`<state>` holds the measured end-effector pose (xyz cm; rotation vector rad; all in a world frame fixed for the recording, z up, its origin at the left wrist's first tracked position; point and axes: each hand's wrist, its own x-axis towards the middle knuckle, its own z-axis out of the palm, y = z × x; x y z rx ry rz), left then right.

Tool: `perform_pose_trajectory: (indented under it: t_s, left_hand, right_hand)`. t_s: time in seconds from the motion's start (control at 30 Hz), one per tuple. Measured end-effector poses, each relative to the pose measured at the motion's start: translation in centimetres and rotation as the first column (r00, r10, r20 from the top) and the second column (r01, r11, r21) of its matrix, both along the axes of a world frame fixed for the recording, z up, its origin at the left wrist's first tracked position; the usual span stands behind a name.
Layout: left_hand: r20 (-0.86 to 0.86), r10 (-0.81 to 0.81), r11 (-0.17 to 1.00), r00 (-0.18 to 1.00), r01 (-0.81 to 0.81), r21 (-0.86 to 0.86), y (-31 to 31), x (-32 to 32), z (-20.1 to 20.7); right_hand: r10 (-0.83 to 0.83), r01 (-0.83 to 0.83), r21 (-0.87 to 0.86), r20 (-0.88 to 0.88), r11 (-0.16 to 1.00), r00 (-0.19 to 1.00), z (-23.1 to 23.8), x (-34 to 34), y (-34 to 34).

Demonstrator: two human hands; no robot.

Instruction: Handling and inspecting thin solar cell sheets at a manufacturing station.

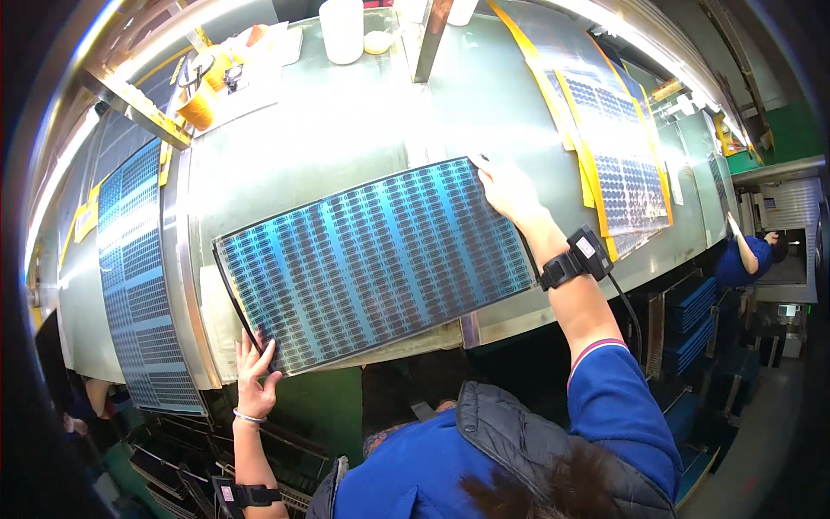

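A large rectangular blue sheet [372,259], printed with rows of small dark outlines, lies tilted over the near edge of the bright table. My left hand [255,382] grips its lower left corner, with the thumb on top and the fingers along the edge. At the upper right corner, my right hand [508,189] holds the sheet's edge between thumb and fingers. Dark edging shows along its short sides. Whether the sheet rests on the table or is raised slightly, I cannot tell.
The pale lit table [346,121] carries a patterned blue sheet [138,277] at left and yellow-edged sheets [605,130] at right. A tape roll [197,105] and a white cylinder [342,31] stand at the back. Metal posts rise there. Racks [692,320] stand below right, near another person [745,259].
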<state>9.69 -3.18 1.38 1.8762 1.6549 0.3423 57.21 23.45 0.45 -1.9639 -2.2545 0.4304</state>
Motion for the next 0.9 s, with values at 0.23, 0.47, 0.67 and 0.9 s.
perform_pose_trajectory:
  t_s: [0.23,0.47,0.67,0.9]
  left_hand:
    - [-0.309,-0.048,0.999,0.950,0.040,-0.033,-1.5,0.6,1.2]
    - [-0.415,0.140,0.967,0.899,-0.035,0.252,3.8,6.8,0.4]
    - [-0.310,0.480,0.795,0.821,-0.258,0.549,12.8,2.8,-4.9]
    - [-0.293,0.449,0.778,0.844,-0.208,0.593,13.6,1.5,-6.1]
  right_hand:
    - [0.063,-0.191,0.313,0.378,0.930,0.924,0.2,-3.5,-1.3]
    - [0.006,-0.031,0.387,0.065,0.922,0.998,-3.0,-2.1,-2.5]
    - [0.017,-0.044,0.407,0.070,0.913,0.997,-3.1,-2.4,-2.9]
    - [0.185,-0.141,0.248,-0.165,0.959,0.969,-1.5,2.5,-5.9]
